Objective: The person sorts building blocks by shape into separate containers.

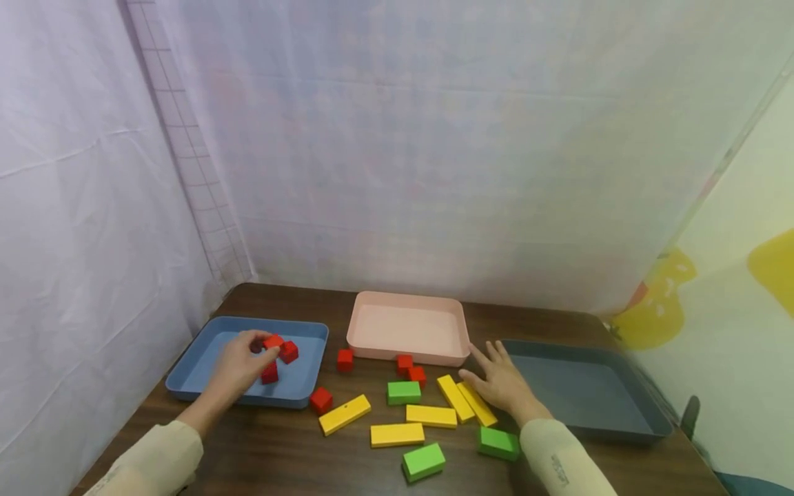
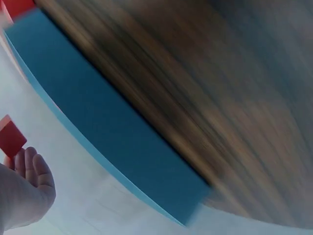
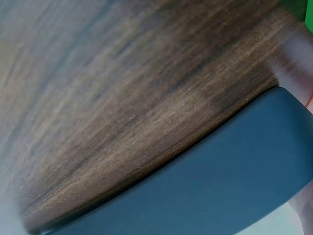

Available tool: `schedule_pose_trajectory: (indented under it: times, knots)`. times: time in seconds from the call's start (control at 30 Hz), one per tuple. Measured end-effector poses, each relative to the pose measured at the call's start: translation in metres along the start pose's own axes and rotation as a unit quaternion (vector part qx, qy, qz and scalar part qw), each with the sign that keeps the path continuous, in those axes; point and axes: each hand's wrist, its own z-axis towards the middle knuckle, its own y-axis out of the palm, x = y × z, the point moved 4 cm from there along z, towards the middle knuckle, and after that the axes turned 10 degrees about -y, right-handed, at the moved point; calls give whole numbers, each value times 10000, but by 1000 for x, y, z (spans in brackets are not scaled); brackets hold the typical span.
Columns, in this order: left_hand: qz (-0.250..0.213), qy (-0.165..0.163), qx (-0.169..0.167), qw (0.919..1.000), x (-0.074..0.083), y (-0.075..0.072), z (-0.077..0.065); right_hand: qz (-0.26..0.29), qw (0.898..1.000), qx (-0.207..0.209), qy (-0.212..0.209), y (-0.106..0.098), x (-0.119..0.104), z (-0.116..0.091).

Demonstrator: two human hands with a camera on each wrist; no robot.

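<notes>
My left hand [image 1: 238,362] is over the blue tray [image 1: 217,327] at the left, its thumb and fingers around a red cube [image 1: 273,341]. In the left wrist view, that red cube [image 2: 11,138] shows at the fingertips, above the tray's wall [image 2: 107,117]. Two more red cubes, one [image 1: 289,352] beside the fingers and one [image 1: 269,373] below the thumb, are in the tray. My right hand [image 1: 501,382] has its fingers spread, between the pink tray [image 1: 406,358] and the dark grey tray [image 1: 620,434]. Nearest to it is a yellow block [image 1: 476,404]; nothing shows in its grasp.
Several yellow blocks [image 1: 397,435], green blocks [image 1: 424,461] and red cubes [image 1: 344,360] lie scattered on the brown wooden table [image 1: 279,455], in front of the pink tray. White curtains [image 1: 434,172] hang behind the table and along the left.
</notes>
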Motion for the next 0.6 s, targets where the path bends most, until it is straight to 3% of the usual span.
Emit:
schedule_pose_trajectory:
  times: [0.23, 0.4, 0.6]
  knots:
    - [374, -514, 490, 9968, -38, -24, 23, -24, 10000, -47, 71, -1, 1, -1]
    - [442, -660, 341, 9963, -50, -25, 32, 3, 9999, -84, 70, -1, -1, -2]
    - [464, -709, 36, 9964, -50, -13, 38, 9, 9999, -77, 88, -3, -4, -2]
